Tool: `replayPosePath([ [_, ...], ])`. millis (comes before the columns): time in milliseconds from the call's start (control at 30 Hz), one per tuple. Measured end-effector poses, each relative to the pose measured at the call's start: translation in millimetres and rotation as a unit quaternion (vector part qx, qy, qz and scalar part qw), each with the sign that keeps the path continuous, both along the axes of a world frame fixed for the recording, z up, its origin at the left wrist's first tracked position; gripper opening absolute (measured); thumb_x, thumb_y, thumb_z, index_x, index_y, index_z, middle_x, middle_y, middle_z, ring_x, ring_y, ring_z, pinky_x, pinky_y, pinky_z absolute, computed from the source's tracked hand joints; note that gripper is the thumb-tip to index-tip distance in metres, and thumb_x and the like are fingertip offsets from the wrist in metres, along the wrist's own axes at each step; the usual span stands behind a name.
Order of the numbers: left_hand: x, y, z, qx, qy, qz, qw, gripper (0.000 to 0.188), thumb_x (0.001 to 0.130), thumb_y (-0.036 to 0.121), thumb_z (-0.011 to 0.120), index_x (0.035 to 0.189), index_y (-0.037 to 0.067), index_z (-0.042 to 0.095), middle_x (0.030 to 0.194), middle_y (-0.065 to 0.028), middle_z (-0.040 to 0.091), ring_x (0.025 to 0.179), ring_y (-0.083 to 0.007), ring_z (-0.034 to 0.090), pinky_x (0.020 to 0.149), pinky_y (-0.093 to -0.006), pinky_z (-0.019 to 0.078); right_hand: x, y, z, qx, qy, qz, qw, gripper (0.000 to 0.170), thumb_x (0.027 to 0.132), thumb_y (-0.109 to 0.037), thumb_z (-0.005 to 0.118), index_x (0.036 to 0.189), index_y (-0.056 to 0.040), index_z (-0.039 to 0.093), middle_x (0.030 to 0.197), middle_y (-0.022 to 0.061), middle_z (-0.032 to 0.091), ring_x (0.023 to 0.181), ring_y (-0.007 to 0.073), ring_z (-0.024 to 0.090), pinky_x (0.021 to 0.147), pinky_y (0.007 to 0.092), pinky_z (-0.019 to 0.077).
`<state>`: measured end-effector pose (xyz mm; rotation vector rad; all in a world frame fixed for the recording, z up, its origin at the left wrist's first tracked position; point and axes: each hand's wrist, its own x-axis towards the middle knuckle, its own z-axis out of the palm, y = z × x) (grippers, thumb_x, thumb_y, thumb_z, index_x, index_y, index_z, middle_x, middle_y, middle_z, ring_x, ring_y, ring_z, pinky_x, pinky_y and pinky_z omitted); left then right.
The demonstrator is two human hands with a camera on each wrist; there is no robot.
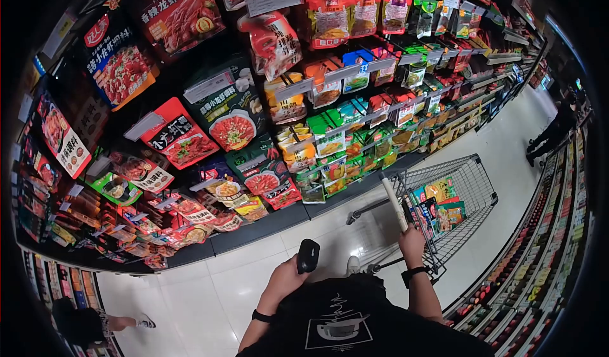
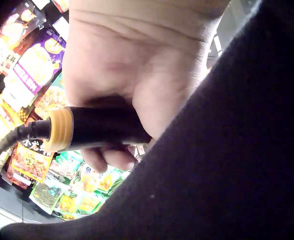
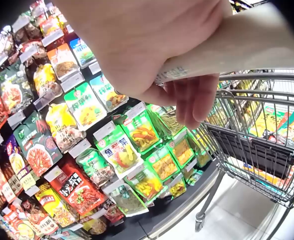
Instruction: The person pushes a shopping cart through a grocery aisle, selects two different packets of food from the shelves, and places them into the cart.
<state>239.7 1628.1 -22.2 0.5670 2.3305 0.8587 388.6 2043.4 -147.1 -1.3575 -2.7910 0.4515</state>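
In the head view, my left hand (image 1: 283, 285) grips a black handheld device (image 1: 309, 255) with a rounded end, held in front of the dark shirt. The left wrist view shows its black cylindrical handle (image 2: 104, 127) inside the left hand (image 2: 129, 65), with a yellow ring (image 2: 59, 130) and a black cable (image 2: 9, 140) at one end. My right hand (image 1: 413, 246) holds the pale push bar (image 1: 394, 201) of a wire shopping cart (image 1: 483, 186). Seen from the right wrist, fingers wrap round that bar (image 3: 259, 40). Several colourful food packets (image 1: 441, 198) lie inside the cart.
Shelves of hanging seasoning packets (image 1: 231, 116) curve along the left and front, above a dark base ledge (image 1: 260, 231). Another shelf of goods (image 1: 539, 262) lines the right. A person (image 1: 558, 129) is farther down the aisle; another person's leg (image 1: 127, 323) shows at lower left.
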Motion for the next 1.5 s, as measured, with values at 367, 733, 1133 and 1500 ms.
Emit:
replayPosePath([
  [367,3,-8,-4,0.009,0.006,0.025,1.000,0.043,0.094,0.028,0.078,0.128,0.005,0.067,0.107,-0.0240,0.079,0.102,-0.0455,0.076,0.090,-0.0515,0.0606,-16,7,2,-0.012,-0.003,-0.024,1.000,0.021,0.095,-0.019,0.072,0.106,-0.0009,0.071,0.090,0.0300,0.077,0.089,0.0490,0.078,0.083,0.0607,0.0623],
  [733,-9,-1,-7,-0.015,-0.005,0.017,1.000,0.047,0.092,0.029,0.081,0.132,0.008,0.068,0.108,-0.0234,0.080,0.105,-0.0460,0.076,0.092,-0.0516,0.0601,-17,6,3,0.017,0.005,-0.004,1.000,0.021,0.097,-0.019,0.070,0.102,0.0006,0.069,0.088,0.0290,0.077,0.084,0.0479,0.078,0.077,0.0592,0.0628],
  [1133,7,-7,-11,0.000,0.005,-0.021,1.000,0.045,0.095,0.034,0.077,0.125,0.003,0.064,0.103,-0.0260,0.079,0.099,-0.0476,0.076,0.088,-0.0544,0.0606,-22,10,0,0.020,0.018,0.009,1.000,0.020,0.098,-0.019,0.073,0.102,0.0003,0.069,0.089,0.0280,0.078,0.087,0.0467,0.078,0.078,0.0577,0.0631],
  [1500,21,-19,-2,-0.014,0.000,-0.019,1.000,0.043,0.093,0.031,0.078,0.124,0.005,0.065,0.103,-0.0254,0.079,0.099,-0.0469,0.076,0.088,-0.0537,0.0606,-23,8,-5,0.024,0.026,-0.013,0.999,0.022,0.100,-0.024,0.070,0.105,-0.0032,0.071,0.089,0.0265,0.077,0.086,0.0464,0.078,0.078,0.0577,0.0623],
])
